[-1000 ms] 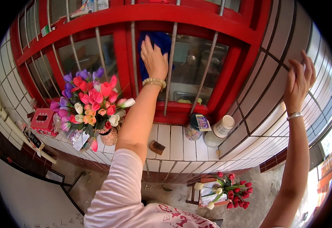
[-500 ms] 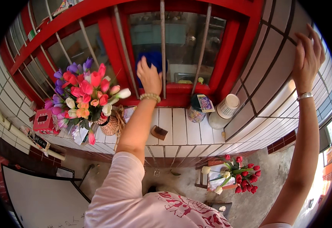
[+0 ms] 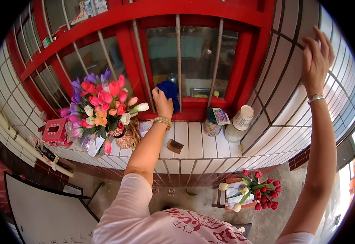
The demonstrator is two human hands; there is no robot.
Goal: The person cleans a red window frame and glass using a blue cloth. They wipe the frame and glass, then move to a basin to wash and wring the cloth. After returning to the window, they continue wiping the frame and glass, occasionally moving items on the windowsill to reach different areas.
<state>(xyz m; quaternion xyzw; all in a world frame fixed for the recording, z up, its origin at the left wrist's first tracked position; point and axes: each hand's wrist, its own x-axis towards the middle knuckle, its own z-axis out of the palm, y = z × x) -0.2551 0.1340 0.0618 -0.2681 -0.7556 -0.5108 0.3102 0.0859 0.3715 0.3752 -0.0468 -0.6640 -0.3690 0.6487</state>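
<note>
Between two metal bars, my left hand (image 3: 162,102) is closed on a bunched blue cloth (image 3: 168,93). The cloth lies against the lower part of the window pane (image 3: 158,53), near the red frame (image 3: 130,61). A beaded bracelet circles my left wrist. My right hand (image 3: 317,61) is raised to the tiled wall (image 3: 285,65) on the right, its fingers stretched and apart, holding nothing. Below my left hand, a small brown comb-like piece (image 3: 175,146) lies on the white tiled sill (image 3: 190,138).
A vase of colourful tulips (image 3: 104,101) and a red tissue box (image 3: 55,132) stand left on the sill. To the right are a lidded jar (image 3: 213,124) and stacked paper cups (image 3: 243,117). Red and white tulips (image 3: 263,191) stand below; a whiteboard (image 3: 43,211) is at lower left.
My left hand and the blue cloth have moved down the pane toward the lower frame. My right hand stays at the wall. The whole view has shifted slightly.
</note>
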